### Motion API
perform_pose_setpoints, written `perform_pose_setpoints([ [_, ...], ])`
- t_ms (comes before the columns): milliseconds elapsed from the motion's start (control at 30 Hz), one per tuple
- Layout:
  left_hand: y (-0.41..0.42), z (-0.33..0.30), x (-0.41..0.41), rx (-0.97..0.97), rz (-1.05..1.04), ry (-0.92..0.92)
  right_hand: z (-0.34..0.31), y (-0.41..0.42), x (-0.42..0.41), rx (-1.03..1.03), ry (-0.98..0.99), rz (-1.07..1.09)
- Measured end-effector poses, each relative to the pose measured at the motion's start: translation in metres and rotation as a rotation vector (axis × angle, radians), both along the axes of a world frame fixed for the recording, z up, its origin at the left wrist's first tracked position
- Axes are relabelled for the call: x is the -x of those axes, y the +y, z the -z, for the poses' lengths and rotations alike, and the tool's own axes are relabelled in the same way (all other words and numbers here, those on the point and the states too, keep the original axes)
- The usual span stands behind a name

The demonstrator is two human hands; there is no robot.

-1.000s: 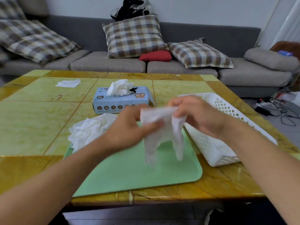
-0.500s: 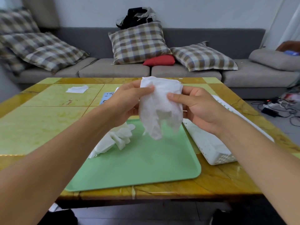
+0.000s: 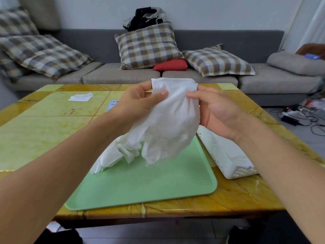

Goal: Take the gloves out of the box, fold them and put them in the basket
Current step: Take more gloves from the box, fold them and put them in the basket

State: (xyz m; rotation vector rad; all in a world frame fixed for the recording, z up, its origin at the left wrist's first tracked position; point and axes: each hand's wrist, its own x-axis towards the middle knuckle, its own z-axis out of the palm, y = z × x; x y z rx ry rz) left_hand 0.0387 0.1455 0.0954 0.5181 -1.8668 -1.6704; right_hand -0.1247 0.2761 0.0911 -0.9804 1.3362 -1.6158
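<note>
Head view: left hand (image 3: 135, 104) and right hand (image 3: 218, 111) each pinch the top edge of a white glove (image 3: 168, 124), held above the green tray (image 3: 149, 184), where more gloves (image 3: 116, 152) lie crumpled. White basket (image 3: 226, 155) sits at the tray's right edge; its contents cannot be told. Blue box (image 3: 112, 104) peeks behind the left hand, print unreadable.

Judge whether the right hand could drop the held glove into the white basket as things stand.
Probably yes: the right hand pinches the glove just above the basket, whose open top has nothing covering it.

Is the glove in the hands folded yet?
Not yet. The glove hangs spread and crumpled, pinched at its cuff by the left hand and right hand, its loose end dangling above the green tray.
</note>
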Motion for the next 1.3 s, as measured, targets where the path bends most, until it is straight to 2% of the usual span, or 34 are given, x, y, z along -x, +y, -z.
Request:
perform_pose_setpoints([
  [100,0.001,-0.003,-0.002,-0.075,0.138,0.037,-0.001,-0.001,-0.002,0.026,-0.063,-0.068],
  [200,0.001,-0.008,-0.002,-0.204,0.246,0.040,-0.003,-0.002,0.003,0.002,-0.034,-0.084],
  [400,-0.008,-0.002,0.013,-0.262,0.038,-0.070,0.001,0.000,0.017,-0.083,0.135,-0.023],
  [633,-0.011,-0.003,0.011,-0.209,0.025,-0.073,0.009,-0.003,0.022,-0.054,0.098,0.022],
  [833,-0.011,0.002,0.017,-0.157,-0.019,-0.039,0.014,0.000,0.025,-0.080,0.111,-0.041],
  [1067,-0.005,0.016,0.022,-0.202,-0.016,0.016,0.023,-0.005,0.012,0.054,0.003,0.136],
  [1300,0.001,0.012,0.021,-0.271,-0.009,-0.018,0.024,-0.004,0.010,0.031,-0.010,0.159],
])
